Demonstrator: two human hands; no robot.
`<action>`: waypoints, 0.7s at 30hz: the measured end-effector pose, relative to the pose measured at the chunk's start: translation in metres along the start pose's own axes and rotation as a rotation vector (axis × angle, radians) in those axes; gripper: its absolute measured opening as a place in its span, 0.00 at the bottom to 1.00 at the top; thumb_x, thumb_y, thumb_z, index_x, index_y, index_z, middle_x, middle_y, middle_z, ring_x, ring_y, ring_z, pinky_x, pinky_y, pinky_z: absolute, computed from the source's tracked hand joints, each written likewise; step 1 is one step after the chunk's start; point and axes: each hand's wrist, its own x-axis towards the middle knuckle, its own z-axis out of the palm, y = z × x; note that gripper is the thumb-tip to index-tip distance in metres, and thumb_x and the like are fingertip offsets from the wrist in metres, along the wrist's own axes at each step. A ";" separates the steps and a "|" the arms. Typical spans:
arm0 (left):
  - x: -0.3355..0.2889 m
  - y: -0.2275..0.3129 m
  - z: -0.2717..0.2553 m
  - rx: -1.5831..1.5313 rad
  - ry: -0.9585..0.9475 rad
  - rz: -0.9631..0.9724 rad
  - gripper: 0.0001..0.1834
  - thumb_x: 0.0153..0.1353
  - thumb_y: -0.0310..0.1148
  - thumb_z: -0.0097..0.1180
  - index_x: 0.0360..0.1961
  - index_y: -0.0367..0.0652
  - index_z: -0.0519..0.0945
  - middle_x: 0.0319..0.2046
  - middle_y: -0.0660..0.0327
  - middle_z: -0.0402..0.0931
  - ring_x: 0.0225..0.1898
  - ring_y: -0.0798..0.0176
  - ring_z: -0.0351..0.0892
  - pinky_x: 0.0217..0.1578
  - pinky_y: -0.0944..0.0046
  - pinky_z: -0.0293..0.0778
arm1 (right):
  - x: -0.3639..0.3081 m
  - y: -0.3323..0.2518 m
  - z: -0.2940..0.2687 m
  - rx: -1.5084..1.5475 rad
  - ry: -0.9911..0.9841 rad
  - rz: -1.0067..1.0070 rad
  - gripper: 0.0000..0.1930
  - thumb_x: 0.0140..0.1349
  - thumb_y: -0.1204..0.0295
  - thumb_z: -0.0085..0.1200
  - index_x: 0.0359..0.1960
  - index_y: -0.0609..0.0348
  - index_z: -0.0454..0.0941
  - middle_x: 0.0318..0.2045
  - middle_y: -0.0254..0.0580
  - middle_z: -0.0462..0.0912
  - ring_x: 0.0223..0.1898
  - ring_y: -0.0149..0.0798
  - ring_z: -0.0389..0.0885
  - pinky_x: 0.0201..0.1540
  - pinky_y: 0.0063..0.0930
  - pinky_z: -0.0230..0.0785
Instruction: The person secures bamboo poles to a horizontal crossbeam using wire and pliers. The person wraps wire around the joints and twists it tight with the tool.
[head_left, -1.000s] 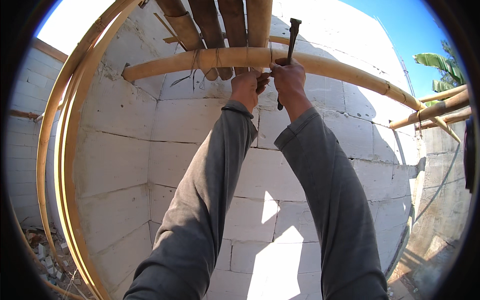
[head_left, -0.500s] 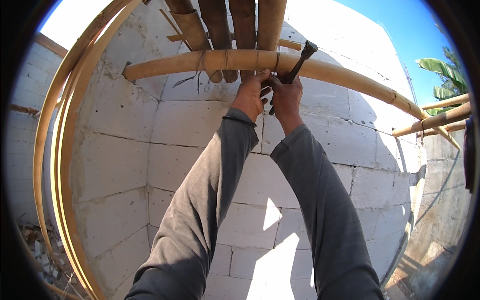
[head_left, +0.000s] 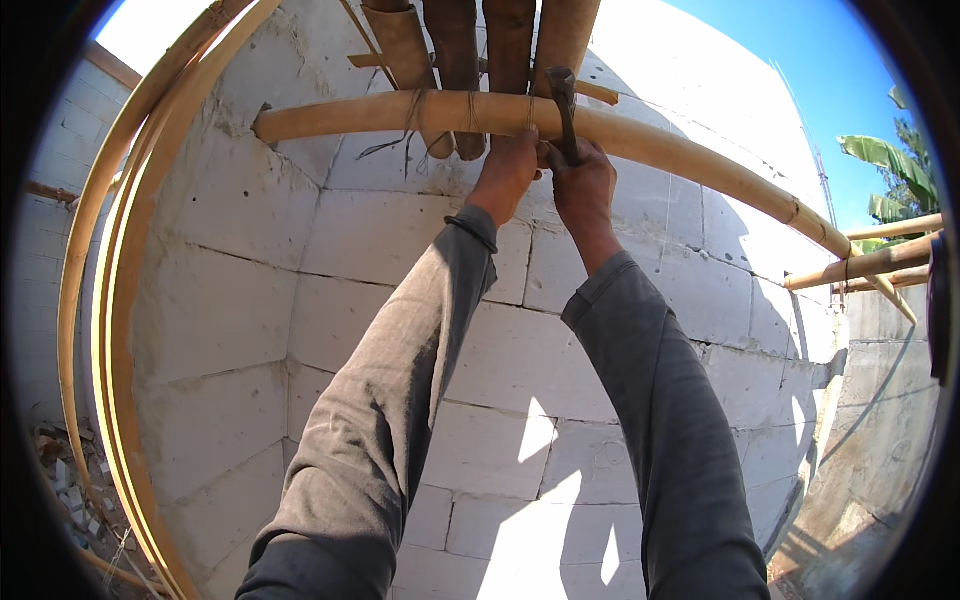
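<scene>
A long bamboo pole (head_left: 690,155) crosses in front of me, with several upright bamboo lengths (head_left: 510,50) behind it. Thin dark tie wire (head_left: 531,108) loops around the pole where they meet. Right below that loop, my left hand (head_left: 506,175) is pinched closed at the wire; its fingertips are partly hidden. My right hand (head_left: 586,190) is closed around a dark hammer-like tool (head_left: 567,118), held upright with its head above the fist and in front of the pole. The two hands nearly touch.
A white block wall (head_left: 410,240) stands close ahead, with a side wall (head_left: 220,220) on the left. Bent bamboo strips (head_left: 115,340) run down the left. More bamboo poles (head_left: 880,262) jut in at the right. Rubble (head_left: 75,490) lies at lower left.
The tool in my right hand has swung from leaning right to nearly upright, its head moving left. My left hand stays at the wire. The view has shifted slightly.
</scene>
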 end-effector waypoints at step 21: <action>0.001 -0.048 0.016 0.074 0.224 0.318 0.13 0.58 0.37 0.62 0.34 0.37 0.86 0.22 0.54 0.81 0.21 0.61 0.79 0.26 0.62 0.73 | 0.023 -0.021 -0.017 0.051 -0.197 0.395 0.09 0.60 0.67 0.60 0.35 0.60 0.84 0.28 0.46 0.84 0.32 0.43 0.84 0.36 0.37 0.73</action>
